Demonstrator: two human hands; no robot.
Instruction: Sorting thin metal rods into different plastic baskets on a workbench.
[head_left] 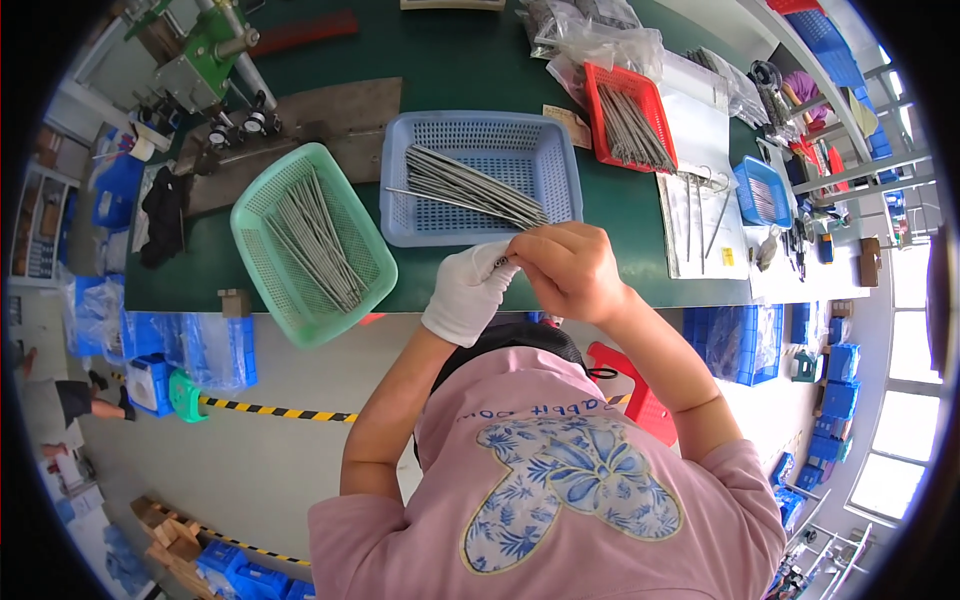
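My left hand (466,296), in a white glove, is closed with its fingertips near the table's front edge. Bare, my right hand (570,266) meets it there in a pinch. A tiny dark metallic tip (502,262) shows between the two hands; the rest of what they hold is hidden. Just beyond them a blue basket (480,122) holds a bundle of thin grey metal rods (465,185), one jutting askew to the left. To the left, a tilted green basket (250,215) contains more grey rods (318,238) and overhangs the table edge.
A red basket (594,100) of grey rods stands at the back right near plastic bags (610,45). Farther right are papers (690,235) with loose rods and a small blue basket (742,180). A green bench press (205,70) stands at the back left.
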